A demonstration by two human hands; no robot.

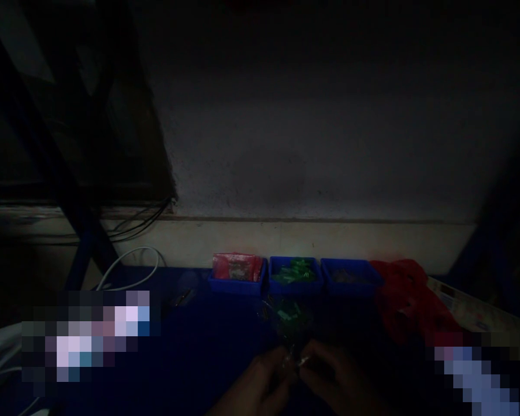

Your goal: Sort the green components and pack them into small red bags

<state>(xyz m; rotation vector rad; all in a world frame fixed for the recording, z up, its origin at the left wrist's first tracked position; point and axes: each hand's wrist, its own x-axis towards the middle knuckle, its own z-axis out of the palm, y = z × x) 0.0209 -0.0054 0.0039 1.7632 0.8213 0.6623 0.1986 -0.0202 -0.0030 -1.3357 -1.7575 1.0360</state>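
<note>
The scene is very dark. My left hand (260, 384) and my right hand (333, 378) meet low in the middle over a dark blue table (199, 352). Both have their fingers pinched together on a small pale part (302, 362) between them; I cannot make out what it is. Just beyond the fingers lies a clear plastic bag with green pieces (288, 316).
Three blue bins stand in a row by the wall: one with red packets (237, 271), one with green parts (295, 273), one with dark contents (351, 276). A red bag (409, 303) lies to the right. White cables (130, 266) run at the left.
</note>
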